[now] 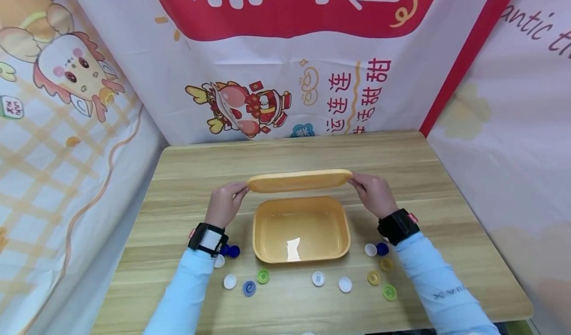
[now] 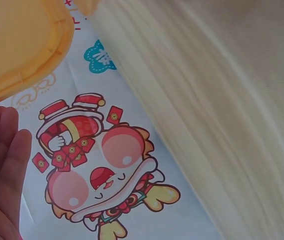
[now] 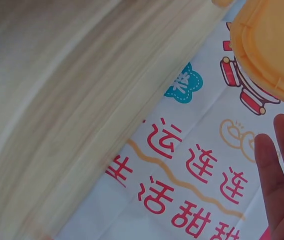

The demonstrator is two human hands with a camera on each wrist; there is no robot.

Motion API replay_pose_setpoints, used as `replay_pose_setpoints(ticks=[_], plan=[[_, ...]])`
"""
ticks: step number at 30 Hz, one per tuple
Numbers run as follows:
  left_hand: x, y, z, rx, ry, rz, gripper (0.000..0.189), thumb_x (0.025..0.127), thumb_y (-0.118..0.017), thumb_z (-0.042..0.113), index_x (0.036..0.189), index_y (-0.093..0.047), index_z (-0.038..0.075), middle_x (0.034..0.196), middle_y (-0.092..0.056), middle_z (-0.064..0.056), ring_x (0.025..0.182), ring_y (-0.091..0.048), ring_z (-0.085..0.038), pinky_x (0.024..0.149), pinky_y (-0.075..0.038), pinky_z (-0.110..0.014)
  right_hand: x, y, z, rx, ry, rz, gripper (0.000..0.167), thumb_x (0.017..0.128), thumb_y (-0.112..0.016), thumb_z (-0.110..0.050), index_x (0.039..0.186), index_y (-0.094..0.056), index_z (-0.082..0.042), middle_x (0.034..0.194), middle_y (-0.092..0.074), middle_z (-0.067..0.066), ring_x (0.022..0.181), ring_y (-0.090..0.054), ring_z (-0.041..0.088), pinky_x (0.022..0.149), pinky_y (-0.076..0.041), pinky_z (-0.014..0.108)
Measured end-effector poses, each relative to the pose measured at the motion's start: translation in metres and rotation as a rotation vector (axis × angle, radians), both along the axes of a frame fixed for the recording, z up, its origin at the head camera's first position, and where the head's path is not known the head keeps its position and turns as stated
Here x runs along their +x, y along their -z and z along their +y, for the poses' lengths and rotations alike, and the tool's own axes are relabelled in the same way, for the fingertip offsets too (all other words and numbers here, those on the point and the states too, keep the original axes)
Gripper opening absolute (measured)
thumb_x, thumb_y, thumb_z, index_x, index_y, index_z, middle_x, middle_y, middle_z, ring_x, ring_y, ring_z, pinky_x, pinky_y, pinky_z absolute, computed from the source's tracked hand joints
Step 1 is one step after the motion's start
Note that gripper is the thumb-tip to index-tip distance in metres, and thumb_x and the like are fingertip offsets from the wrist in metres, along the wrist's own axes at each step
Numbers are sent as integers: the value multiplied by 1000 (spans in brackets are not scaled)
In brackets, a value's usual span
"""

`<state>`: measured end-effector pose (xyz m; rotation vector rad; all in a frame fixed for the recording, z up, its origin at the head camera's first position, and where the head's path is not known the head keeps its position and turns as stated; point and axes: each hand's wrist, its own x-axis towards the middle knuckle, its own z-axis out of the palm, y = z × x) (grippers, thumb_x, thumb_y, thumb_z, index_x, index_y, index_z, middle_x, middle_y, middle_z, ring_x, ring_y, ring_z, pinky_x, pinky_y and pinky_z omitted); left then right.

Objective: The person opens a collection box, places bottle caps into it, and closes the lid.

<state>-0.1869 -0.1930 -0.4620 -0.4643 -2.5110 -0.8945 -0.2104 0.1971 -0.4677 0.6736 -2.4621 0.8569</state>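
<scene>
An orange-yellow plastic lid (image 1: 300, 181) is held tilted above the far side of a matching rectangular box (image 1: 301, 231). The box stands on the table with its inside showing bare. My left hand (image 1: 224, 203) pinches the lid's left end, and my right hand (image 1: 375, 195) pinches its right end. In the left wrist view the lid's rounded corner (image 2: 27, 47) sits just above the left fingers (image 2: 13, 160). The right wrist view has the opposite corner (image 3: 274, 47) over the right fingers (image 3: 271, 170).
Several bottle caps lie on the wooden table (image 1: 178, 285): blue (image 1: 234, 251), white (image 1: 230, 281) and green (image 1: 263, 275) ones left of the box's front, white (image 1: 345, 284), yellow (image 1: 373, 278) and green (image 1: 389, 292) to the right. A printed cloth (image 1: 250, 67) hangs behind.
</scene>
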Motion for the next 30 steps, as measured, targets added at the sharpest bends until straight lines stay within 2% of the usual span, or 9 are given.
replay_pose_setpoints(ticks=[4, 9, 13, 17, 20, 23, 26, 30], plan=[[-22, -7, 1, 35, -26, -18, 17, 90, -69, 7, 105, -73, 0, 97, -72, -17, 87, -71, -31, 73, -58, -43, -20, -8, -6, -12, 18, -23, 17, 92, -65, -6, 107, -71, 1, 93, -72, 16, 81, -70, 28, 68, -57, 43], [-47, -10, 2, 86, -37, -56, 19, 92, -68, 11, 107, -73, 0, 95, -72, -15, 85, -71, -28, 74, -58, -43, -46, -12, -10, -39, 24, -75, 16, 95, -62, -6, 105, -71, 3, 92, -72, 16, 82, -69, 28, 71, -56, 44], [-67, -5, 4, 147, -67, -116, 18, 92, -68, 12, 105, -74, 1, 91, -73, -15, 80, -72, -26, 74, -57, -43, -67, -7, -13, -90, 29, -158, 17, 96, -61, -6, 106, -71, 4, 94, -72, 17, 83, -70, 29, 74, -57, 44], [-85, 7, 6, 195, -137, -177, 16, 90, -70, 11, 103, -75, 2, 91, -73, -15, 78, -72, -26, 73, -57, -41, -84, 6, -17, -149, 59, -295, 20, 97, -59, -7, 109, -70, 4, 98, -71, 20, 85, -70, 32, 76, -57, 43], [-94, 18, 10, 196, -182, -214, 16, 90, -70, 9, 103, -75, 2, 92, -73, -14, 79, -71, -26, 73, -57, -40, -91, 17, -21, -181, 112, -386, 21, 97, -59, -8, 109, -71, 5, 99, -71, 21, 85, -70, 34, 76, -57, 43], [-100, 27, 13, 190, -199, -254, 18, 88, -70, 7, 105, -74, 1, 90, -73, -14, 79, -70, -27, 73, -56, -39, -95, 26, -24, -196, 170, -444, 20, 97, -60, -9, 106, -71, 5, 95, -71, 20, 83, -70, 34, 75, -57, 42], [-104, 34, 14, 179, -193, -303, 20, 87, -69, 4, 107, -73, 0, 89, -73, -14, 78, -69, -26, 72, -56, -38, -101, 33, -26, -184, 208, -490, 19, 96, -61, -9, 103, -72, 4, 92, -72, 18, 80, -70, 32, 74, -57, 39], [-108, 39, 12, 142, -165, -357, 23, 85, -69, 1, 107, -72, -2, 92, -72, -16, 82, -69, -28, 74, -56, -39, -108, 38, -28, -148, 204, -542, 17, 95, -62, -7, 99, -73, 5, 88, -71, 21, 77, -69, 31, 70, -55, 35]])
